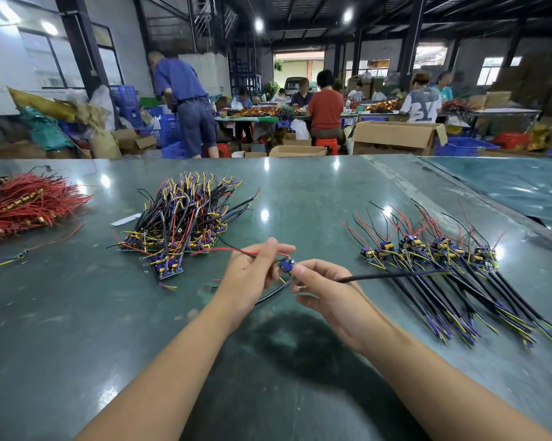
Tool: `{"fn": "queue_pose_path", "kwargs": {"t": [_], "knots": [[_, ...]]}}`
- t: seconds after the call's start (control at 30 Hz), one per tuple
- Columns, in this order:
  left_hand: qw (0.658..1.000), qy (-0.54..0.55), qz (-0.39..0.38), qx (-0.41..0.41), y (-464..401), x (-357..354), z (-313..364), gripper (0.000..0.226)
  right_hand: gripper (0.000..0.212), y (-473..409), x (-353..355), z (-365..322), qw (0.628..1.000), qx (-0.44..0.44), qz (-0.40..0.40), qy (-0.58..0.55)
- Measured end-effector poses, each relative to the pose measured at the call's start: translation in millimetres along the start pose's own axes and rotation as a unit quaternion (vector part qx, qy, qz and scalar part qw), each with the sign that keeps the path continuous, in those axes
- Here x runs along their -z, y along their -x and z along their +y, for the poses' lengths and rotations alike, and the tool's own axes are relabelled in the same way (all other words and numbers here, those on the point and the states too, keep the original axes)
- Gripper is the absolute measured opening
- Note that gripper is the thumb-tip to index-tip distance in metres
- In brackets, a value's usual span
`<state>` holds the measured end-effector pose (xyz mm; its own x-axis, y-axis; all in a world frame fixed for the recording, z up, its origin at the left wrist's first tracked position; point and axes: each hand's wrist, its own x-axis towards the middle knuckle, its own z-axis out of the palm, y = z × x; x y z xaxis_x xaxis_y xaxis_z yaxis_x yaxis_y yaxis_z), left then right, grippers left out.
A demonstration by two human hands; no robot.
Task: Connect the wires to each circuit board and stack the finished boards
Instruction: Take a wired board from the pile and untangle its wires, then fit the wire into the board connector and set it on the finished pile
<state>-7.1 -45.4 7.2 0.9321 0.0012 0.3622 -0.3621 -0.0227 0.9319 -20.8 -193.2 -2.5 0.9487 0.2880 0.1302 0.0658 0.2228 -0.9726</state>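
Desk: green and glossy, filling the lower frame nearest the camera; it carries every pile, and both forearms reach in over it.
Unfinished pile: left of centre, a heap of boards with black, purple, yellow and red leads sticking up.
Finished row: right of centre, boards laid side by side with long black cables fanning toward the lower right.
Red wires: a loose bundle at the left edge, well apart from the work.
Right hand: fingers curled round a black cable, fingertips just beside the board.
Left hand: pinching a red wire that trails left.
Circuit board: small and blue, held above the desk at centre frame, between the two hands.
Risk: likely the red wire is being seated; the board is tiny and barely supported, so a pull on the stiff black cable could twist it and leave a loose joint, or the lead could land on the wrong pad.
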Motion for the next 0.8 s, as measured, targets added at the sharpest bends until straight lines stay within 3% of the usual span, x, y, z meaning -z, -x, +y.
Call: {"fn": "queue_pose_path", "kwargs": {"t": [0.1, 0.23, 0.4, 0.63, 0.8], "knots": [[0.999, -0.034, -0.005, 0.002, -6.4, 10.2, 1.7, 0.048, 0.01, 0.4, 3.2, -5.5, 0.995, 0.025, -0.036, 0.09], [0.99, -0.109, -0.081, 0.031, -6.1, 26.2, -1.6, 0.058, 0.008, 1.3, 14.1, -10.7, 0.976, 0.04, -0.085, 0.196], [0.981, -0.139, -0.121, 0.059, -9.1, 37.2, 0.6, 0.062, 0.008, -0.6, 32.3, -11.2, 0.966, 0.037, -0.068, 0.247], [0.992, -0.107, -0.053, 0.041, -13.1, 39.3, 2.2, 0.043, 0.009, -0.9, 32.7, -7.0, 0.963, 0.037, -0.101, 0.249], [0.995, -0.079, 0.051, 0.035, -18.4, 39.0, -0.4, 0.048, 0.017, 1.8, 28.6, -11.4, 0.961, 0.04, -0.134, 0.237]]}}
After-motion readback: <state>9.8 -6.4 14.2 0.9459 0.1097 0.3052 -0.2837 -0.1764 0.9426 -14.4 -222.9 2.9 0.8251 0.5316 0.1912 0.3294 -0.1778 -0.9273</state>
